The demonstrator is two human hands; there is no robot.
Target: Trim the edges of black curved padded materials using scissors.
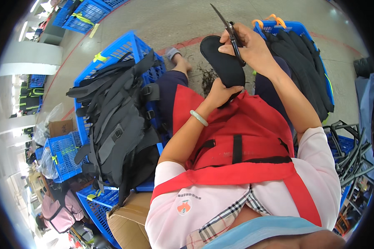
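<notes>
A black padded piece [223,60], long and curved with rounded ends like a shoulder strap, is held up above my lap. My left hand [221,93] grips its lower end, thumb across the front. In my right hand [252,46] is a pair of dark scissors [222,18], the blades pointing up and away to the left. The right thumb and fingertips lie at the padded piece's upper right edge; whether they press on it I cannot tell. A red apron [241,120] covers my lap below.
On my left stands a blue crate [129,46] heaped with black straps [120,124]. Another blue crate [281,27] on my right holds black padded pieces [297,66]. Dark trimmings [207,79] litter the floor. A cardboard box [129,224] is at lower left, and another person [62,209] sits beyond.
</notes>
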